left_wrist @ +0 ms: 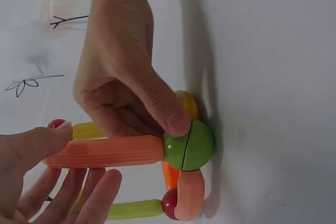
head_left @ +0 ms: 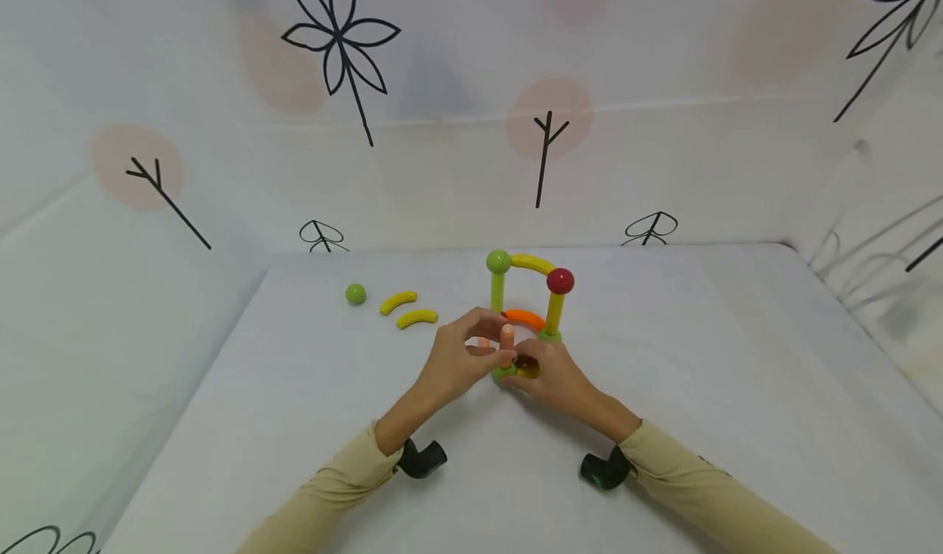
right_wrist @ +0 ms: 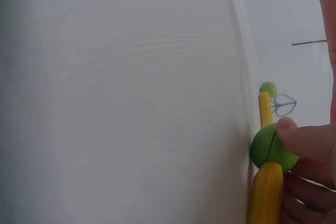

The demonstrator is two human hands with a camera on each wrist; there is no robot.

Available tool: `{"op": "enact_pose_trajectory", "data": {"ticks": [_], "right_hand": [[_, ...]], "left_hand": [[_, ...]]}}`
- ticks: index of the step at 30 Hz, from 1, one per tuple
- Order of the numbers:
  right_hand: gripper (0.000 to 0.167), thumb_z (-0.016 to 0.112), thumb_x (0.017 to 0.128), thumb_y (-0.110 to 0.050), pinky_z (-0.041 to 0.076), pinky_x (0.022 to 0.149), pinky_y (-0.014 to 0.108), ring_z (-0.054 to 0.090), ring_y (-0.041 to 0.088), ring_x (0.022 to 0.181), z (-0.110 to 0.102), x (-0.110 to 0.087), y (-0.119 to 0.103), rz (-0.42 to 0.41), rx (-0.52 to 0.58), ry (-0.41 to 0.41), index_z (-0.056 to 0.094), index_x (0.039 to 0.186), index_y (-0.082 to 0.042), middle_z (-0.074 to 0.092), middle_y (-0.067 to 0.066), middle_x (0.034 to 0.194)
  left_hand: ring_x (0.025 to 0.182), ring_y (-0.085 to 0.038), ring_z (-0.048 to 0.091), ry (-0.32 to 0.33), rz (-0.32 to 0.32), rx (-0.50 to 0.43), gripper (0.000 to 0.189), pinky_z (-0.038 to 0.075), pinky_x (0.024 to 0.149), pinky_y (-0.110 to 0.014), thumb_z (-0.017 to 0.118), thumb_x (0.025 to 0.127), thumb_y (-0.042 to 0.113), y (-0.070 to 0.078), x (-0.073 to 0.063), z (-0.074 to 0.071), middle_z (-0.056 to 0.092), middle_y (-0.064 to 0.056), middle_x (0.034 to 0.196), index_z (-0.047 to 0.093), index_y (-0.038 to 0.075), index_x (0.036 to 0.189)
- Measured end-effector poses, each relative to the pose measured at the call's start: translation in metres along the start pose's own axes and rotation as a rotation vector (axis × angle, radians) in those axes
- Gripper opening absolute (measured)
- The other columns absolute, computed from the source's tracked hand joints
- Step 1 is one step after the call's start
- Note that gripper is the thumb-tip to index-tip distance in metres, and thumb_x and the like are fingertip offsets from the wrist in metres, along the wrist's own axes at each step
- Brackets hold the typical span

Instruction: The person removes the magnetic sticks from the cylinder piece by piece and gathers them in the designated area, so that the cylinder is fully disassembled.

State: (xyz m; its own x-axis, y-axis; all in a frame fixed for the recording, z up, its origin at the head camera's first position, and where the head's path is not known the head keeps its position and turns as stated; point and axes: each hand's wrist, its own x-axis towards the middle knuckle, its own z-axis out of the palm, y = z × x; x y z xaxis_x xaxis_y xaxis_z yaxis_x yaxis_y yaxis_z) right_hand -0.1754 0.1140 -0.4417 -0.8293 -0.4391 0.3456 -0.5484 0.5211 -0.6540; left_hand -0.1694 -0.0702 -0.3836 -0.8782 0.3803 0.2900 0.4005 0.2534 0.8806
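My left hand (head_left: 451, 359) holds the upper end of an upright peach stick (left_wrist: 113, 151) between thumb and fingers. The stick's lower end meets a green ball (left_wrist: 197, 148) at the table. My right hand (head_left: 556, 378) pinches that ball, its thumb pressed on the seam. A curved peach piece (left_wrist: 190, 195) and a curved yellow piece (right_wrist: 266, 195) also join this ball. Behind the hands stands the rest of the frame: a light green stick (head_left: 497, 292) under a green ball (head_left: 498, 261), a yellow stick (head_left: 555, 315) under a red ball (head_left: 560, 281), and a yellow arch (head_left: 532, 263) between.
To the left on the white table (head_left: 295, 423) lie a loose green ball (head_left: 356, 294) and two curved yellow pieces, one farther back (head_left: 398, 302) and one nearer (head_left: 417, 318). A curved orange piece (head_left: 525, 319) spans the frame's far base. Cloth walls with drawn plants surround the table.
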Motion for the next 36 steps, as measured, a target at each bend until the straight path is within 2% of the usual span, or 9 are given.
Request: {"op": "enact_pose_trajectory", "data": {"ticks": [6, 12, 21, 24, 26, 29, 32, 34, 36], "right_hand": [[0.028, 0.083, 0.072, -0.013, 0.053, 0.068, 0.027, 0.056, 0.015, 0.07, -0.002, 0.003, 0.0, 0.004, -0.009, -0.022, 0.068, 0.094, -0.004, 0.062, -0.002, 0.077], [0.03, 0.083, 0.071, -0.013, 0.054, 0.069, 0.026, 0.059, 0.014, 0.071, -0.004, 0.006, 0.0, 0.024, -0.002, -0.052, 0.07, 0.096, -0.003, 0.065, -0.001, 0.079], [0.026, 0.083, 0.072, -0.013, 0.054, 0.067, 0.026, 0.058, 0.014, 0.068, -0.004, 0.008, -0.005, 0.066, -0.006, -0.095, 0.07, 0.092, -0.005, 0.064, -0.002, 0.075], [0.024, 0.083, 0.072, -0.013, 0.053, 0.066, 0.025, 0.056, 0.013, 0.067, -0.005, 0.008, -0.006, 0.066, -0.012, -0.1, 0.07, 0.091, -0.005, 0.063, -0.003, 0.074], [0.022, 0.082, 0.073, -0.013, 0.053, 0.066, 0.024, 0.056, 0.012, 0.067, -0.006, 0.009, -0.005, 0.061, -0.01, -0.107, 0.069, 0.089, -0.006, 0.063, -0.003, 0.074], [0.02, 0.082, 0.073, -0.012, 0.052, 0.066, 0.024, 0.056, 0.012, 0.067, -0.008, 0.011, -0.005, 0.041, -0.007, -0.119, 0.07, 0.088, -0.005, 0.064, -0.003, 0.075], [0.02, 0.081, 0.074, -0.012, 0.052, 0.067, 0.025, 0.055, 0.011, 0.068, -0.01, 0.012, -0.005, 0.037, -0.002, -0.131, 0.071, 0.09, -0.005, 0.065, -0.003, 0.076], [0.021, 0.081, 0.074, -0.013, 0.052, 0.068, 0.025, 0.055, 0.011, 0.069, -0.01, 0.012, -0.005, 0.035, 0.002, -0.131, 0.072, 0.091, -0.004, 0.066, -0.003, 0.077], [0.022, 0.081, 0.074, -0.013, 0.052, 0.068, 0.025, 0.055, 0.012, 0.069, -0.009, 0.012, -0.006, 0.037, 0.009, -0.133, 0.072, 0.093, -0.005, 0.066, -0.003, 0.078]], "left_hand": [[0.089, -0.031, 0.063, 0.049, 0.056, -0.017, 0.024, 0.054, 0.072, -0.021, 0.072, 0.08, -0.002, 0.021, -0.002, 0.005, 0.066, -0.018, 0.098, 0.062, -0.006, 0.102], [0.086, -0.031, 0.063, 0.058, 0.063, -0.022, 0.021, 0.054, 0.07, -0.022, 0.072, 0.08, -0.002, 0.024, -0.002, 0.005, 0.065, -0.019, 0.094, 0.063, -0.007, 0.098], [0.084, -0.034, 0.061, 0.065, 0.031, -0.004, 0.016, 0.055, 0.068, -0.023, 0.073, 0.08, -0.002, 0.028, -0.005, 0.001, 0.064, -0.019, 0.088, 0.064, -0.005, 0.092], [0.085, -0.036, 0.06, 0.082, 0.024, -0.004, 0.016, 0.054, 0.067, -0.022, 0.073, 0.079, -0.002, 0.029, -0.006, 0.001, 0.064, -0.019, 0.088, 0.063, -0.005, 0.092], [0.085, -0.034, 0.061, 0.116, 0.026, -0.013, 0.018, 0.054, 0.066, -0.022, 0.074, 0.079, -0.001, 0.03, -0.006, 0.0, 0.064, -0.018, 0.088, 0.063, -0.005, 0.092], [0.086, -0.028, 0.061, 0.199, 0.073, -0.086, 0.019, 0.056, 0.066, -0.027, 0.074, 0.078, -0.001, 0.032, 0.001, -0.007, 0.063, -0.016, 0.089, 0.061, -0.004, 0.092], [0.089, -0.023, 0.061, 0.27, 0.137, -0.135, 0.019, 0.057, 0.069, -0.032, 0.074, 0.08, 0.002, 0.036, 0.009, -0.019, 0.062, -0.011, 0.093, 0.061, 0.0, 0.094], [0.091, -0.019, 0.06, 0.29, 0.154, -0.129, 0.02, 0.056, 0.072, -0.033, 0.074, 0.081, 0.006, 0.037, 0.013, -0.029, 0.061, -0.007, 0.096, 0.062, 0.004, 0.097], [0.093, -0.018, 0.06, 0.3, 0.141, -0.097, 0.022, 0.056, 0.074, -0.03, 0.074, 0.081, 0.008, 0.039, 0.013, -0.038, 0.061, -0.006, 0.099, 0.062, 0.005, 0.1]]}}
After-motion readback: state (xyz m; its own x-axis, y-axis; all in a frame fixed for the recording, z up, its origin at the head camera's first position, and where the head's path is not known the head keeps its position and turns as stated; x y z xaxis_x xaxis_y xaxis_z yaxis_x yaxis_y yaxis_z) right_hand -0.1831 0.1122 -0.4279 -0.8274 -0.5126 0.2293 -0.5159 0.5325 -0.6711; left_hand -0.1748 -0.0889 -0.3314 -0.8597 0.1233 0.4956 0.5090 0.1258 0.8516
